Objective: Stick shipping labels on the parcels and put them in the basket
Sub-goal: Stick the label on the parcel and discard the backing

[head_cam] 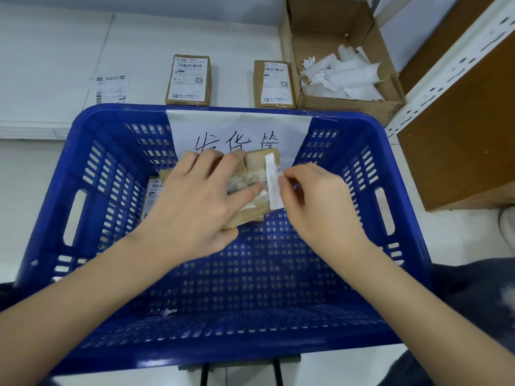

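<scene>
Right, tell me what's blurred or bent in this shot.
Head view: wide-angle distortion curves the basket rim and the shelf upright; the right hand and the label it pinches are motion-smeared, as is the parcel under the left hand; lighting is even, without glare.

Bright, even indoor light; shadows faint. Wide-angle bending at the edges. The hands appear slightly blurred, possibly by motion.
</scene>
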Motion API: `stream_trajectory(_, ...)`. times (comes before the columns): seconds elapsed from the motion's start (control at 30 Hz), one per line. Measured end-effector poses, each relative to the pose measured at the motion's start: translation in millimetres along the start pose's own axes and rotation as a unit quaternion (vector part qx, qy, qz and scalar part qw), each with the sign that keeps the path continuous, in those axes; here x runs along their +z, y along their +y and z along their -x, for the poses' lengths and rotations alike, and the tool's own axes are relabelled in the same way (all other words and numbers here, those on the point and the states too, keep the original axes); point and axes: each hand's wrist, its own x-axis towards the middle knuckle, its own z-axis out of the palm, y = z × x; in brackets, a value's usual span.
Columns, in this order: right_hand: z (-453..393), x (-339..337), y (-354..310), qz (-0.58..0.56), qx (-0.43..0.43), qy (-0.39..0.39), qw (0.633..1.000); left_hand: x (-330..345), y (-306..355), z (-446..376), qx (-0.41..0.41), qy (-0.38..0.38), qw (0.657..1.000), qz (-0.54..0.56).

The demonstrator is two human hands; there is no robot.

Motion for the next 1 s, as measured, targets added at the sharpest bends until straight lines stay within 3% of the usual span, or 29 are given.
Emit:
stream_trajectory(0.13, -4.5, -7.9, 1.4, -0.117, 0.104, -0.049, 0.986, -0.6, -2.0, -0.5, -0.009, 0.002, 1.000, 0.006)
stream_trajectory(0.27, -9.0, -11.1, -1.4, -0.294, 0.227, -0.075, 0.926, -2.4, -1.6, -0.6, -0.007, 0.009, 1.000, 0.003)
stream_trajectory(0.57, -12.7, -15.6, -1.1, -0.390, 0.318, -0.066, 0.862, -2.0, 0.3, -1.0, 0.001, 0.021, 1.000, 0.005)
stream_trajectory(0.73, -13.5, -17.8, -1.3, -0.326, 0.276, -0.033, 0.903, -2.6, 0.4, -1.8, 0.003, 0.030, 0.999, 0.014)
stream_trajectory(1.0, -17.0, -19.2, 1.0, -0.286, 0.254, -0.049, 0.923, -4.3, 0.3, -3.3, 0.013, 0.029, 0.999, 0.004)
